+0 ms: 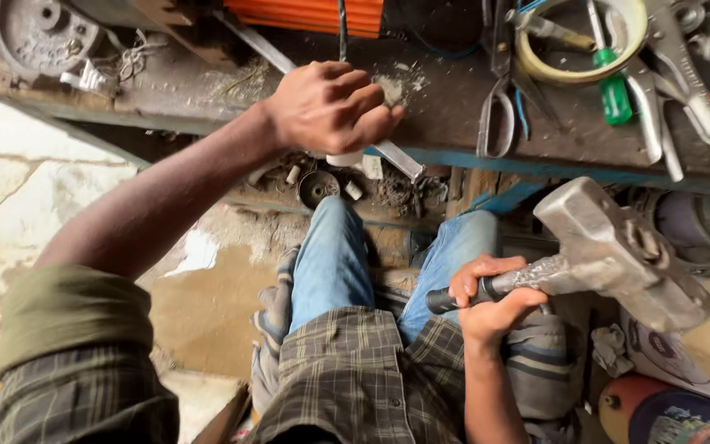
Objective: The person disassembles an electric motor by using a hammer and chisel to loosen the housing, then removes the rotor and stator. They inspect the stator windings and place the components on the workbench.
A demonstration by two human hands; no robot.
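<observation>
Using the big hammer (618,255) as the reference point here. Way off to its upper left, a round grey metal casting (39,33) sits on the grimy work surface (454,123). Closer in, still up and left of the hammer, the left hand (330,107) is clenched tight around a small whitish cylinder (344,158) poking out under the fist at the surface's front edge, with a flat metal bar (396,158) running just beside it. Right above the hammer: scissors (496,107), a green-handled screwdriver (614,90), a yellowish ring (581,41). The right hand (491,300) grips the hammer's dark handle, right at the hammer's left end, over the jeans (334,263). The heavy grey head is tilted up to the right.
</observation>
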